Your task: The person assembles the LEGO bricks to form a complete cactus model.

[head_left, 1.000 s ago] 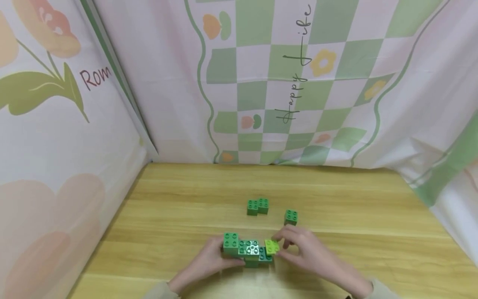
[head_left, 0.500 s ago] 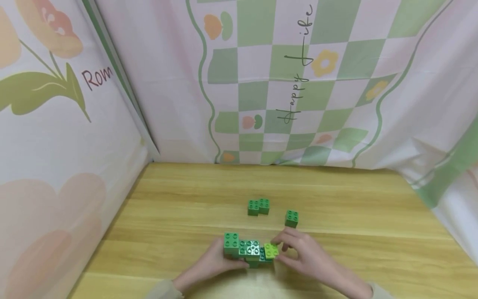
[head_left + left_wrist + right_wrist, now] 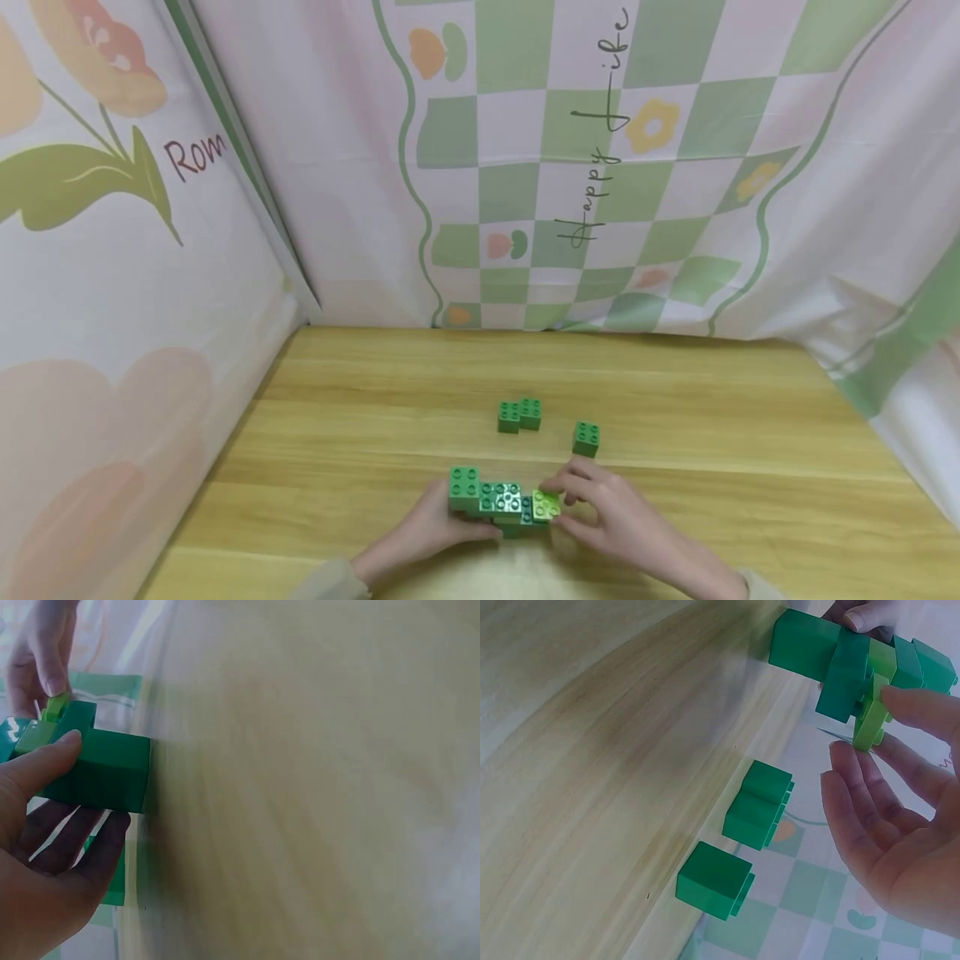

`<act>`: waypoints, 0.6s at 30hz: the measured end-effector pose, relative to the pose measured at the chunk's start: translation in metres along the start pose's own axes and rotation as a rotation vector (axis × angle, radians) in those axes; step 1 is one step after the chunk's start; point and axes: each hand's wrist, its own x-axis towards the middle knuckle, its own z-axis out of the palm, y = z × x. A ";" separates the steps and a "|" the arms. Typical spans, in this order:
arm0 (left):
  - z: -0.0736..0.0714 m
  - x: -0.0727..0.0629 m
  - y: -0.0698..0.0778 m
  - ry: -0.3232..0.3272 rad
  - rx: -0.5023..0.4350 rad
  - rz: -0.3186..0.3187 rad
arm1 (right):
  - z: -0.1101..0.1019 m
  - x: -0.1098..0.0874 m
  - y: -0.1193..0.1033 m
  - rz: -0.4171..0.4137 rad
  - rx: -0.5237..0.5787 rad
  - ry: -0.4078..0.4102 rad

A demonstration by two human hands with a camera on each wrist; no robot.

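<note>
My left hand (image 3: pixel 423 527) holds a build of stacked green toy bricks (image 3: pixel 500 498), thumb on the near side. In the left wrist view that thumb presses against the dark green bricks (image 3: pixel 112 771), with the other fingers beneath them. A thin lime-green brick (image 3: pixel 545 506) sits over the studs of a low dark green brick at the build's right end. Thumb and fingers of my right hand (image 3: pixel 622 515) pinch it. From the right wrist, the lime brick (image 3: pixel 868 726) lies right against the dark green brick's studded side, between thumb and fingertips.
Two green four-stud bricks (image 3: pixel 509 417) stand side by side on the wooden table (image 3: pixel 360 400) beyond the build. Another green brick (image 3: pixel 587 438) is just past my right hand. Printed cloth (image 3: pixel 502 192) hangs behind the table and at its left.
The lime brick has come down and a little toward me, and now lies straighter on the dark green brick. My left thumb has slid slightly right along the build.
</note>
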 end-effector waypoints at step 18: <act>-0.001 0.006 0.000 0.033 0.070 -0.030 | 0.003 0.004 0.008 -0.049 0.031 0.028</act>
